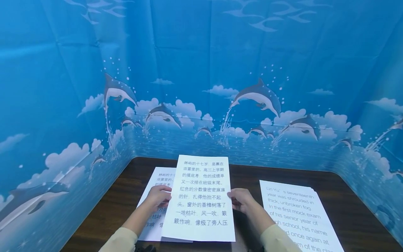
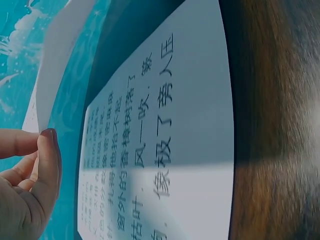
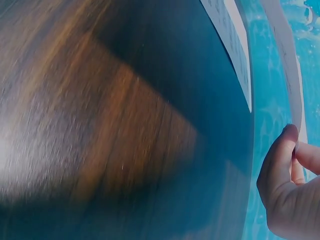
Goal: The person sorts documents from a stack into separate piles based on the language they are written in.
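A white sheet of paper (image 1: 198, 199) printed with Chinese text is held up above the table, between both hands. My left hand (image 1: 159, 196) pinches its left edge between thumb and fingers, seen closely in the left wrist view, where the raised sheet (image 2: 55, 65) bends a little. On the right edge, my right hand (image 1: 240, 199) pinches the same sheet, its thumb and fingertips meeting at the paper in the right wrist view. Beneath and to the left lies another sheet with Chinese text (image 2: 190, 100), flat on the table and partly covered by the raised one in the head view.
To the right, a stack of sheets with English text (image 1: 296, 213) lies on the dark wooden table (image 1: 116, 206). A blue curtain (image 1: 195, 70) printed with dolphins and clouds surrounds the table's back and sides.
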### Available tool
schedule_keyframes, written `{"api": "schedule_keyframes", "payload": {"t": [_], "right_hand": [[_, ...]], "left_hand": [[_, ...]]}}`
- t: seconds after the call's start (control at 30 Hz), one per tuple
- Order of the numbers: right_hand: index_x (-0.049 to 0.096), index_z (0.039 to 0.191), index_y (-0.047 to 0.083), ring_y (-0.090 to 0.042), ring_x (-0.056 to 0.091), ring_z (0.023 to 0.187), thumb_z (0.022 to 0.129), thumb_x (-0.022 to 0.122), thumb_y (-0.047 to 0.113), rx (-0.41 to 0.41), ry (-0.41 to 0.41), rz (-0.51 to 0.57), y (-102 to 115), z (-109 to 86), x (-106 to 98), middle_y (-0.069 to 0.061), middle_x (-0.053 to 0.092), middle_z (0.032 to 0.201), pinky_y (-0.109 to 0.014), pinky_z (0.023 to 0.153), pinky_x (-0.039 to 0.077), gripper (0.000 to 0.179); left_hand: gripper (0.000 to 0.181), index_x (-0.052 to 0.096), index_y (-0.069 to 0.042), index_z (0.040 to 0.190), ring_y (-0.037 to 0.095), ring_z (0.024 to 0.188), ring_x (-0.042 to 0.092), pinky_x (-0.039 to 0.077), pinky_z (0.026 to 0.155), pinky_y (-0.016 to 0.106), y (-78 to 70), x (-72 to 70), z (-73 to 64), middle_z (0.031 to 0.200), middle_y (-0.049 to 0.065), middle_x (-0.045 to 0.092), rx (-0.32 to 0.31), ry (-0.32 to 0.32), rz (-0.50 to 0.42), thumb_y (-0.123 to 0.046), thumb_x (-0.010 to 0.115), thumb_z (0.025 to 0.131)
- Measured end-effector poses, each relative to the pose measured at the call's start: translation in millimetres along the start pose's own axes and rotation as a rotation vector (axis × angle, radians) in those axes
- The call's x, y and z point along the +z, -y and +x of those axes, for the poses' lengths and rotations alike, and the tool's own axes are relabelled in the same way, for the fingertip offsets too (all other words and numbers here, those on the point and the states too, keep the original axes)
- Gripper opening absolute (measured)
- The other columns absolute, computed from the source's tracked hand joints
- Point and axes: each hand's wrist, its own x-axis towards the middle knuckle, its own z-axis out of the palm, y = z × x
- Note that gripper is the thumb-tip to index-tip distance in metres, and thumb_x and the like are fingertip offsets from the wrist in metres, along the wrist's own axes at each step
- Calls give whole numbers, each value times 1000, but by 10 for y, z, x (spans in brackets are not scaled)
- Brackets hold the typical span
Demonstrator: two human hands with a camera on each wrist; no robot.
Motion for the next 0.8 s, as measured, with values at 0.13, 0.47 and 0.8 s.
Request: {"api": "schedule_keyframes", "payload": {"t": [0.13, 0.47, 0.8], "right_hand": [[55, 100, -5, -23, 56, 66, 80, 56, 6, -5, 17, 1, 1, -1, 73, -13, 58, 78, -24, 51, 46, 23], [56, 99, -5, -23, 58, 65, 81, 55, 6, -18, 70, 27, 3, -7, 229, -13, 61, 76, -22, 49, 44, 21], [57, 97, -4, -22, 58, 64, 80, 55, 5, -11, 73, 40, 6, -24, 393, -11, 60, 74, -22, 48, 44, 19]], "left_hand": [[30, 55, 1, 104, 20, 63, 55, 46, 51, 24, 30, -73, 3, 78, 12, 56, -15, -13, 17, 2, 55, 73], [31, 53, 3, 105, 20, 63, 56, 46, 52, 24, 45, -259, -61, 78, 13, 56, -11, -38, 43, 2, 54, 75], [30, 53, 3, 105, 21, 65, 56, 47, 53, 26, 89, -383, -46, 81, 14, 56, -39, -63, 69, 2, 55, 75]]}}
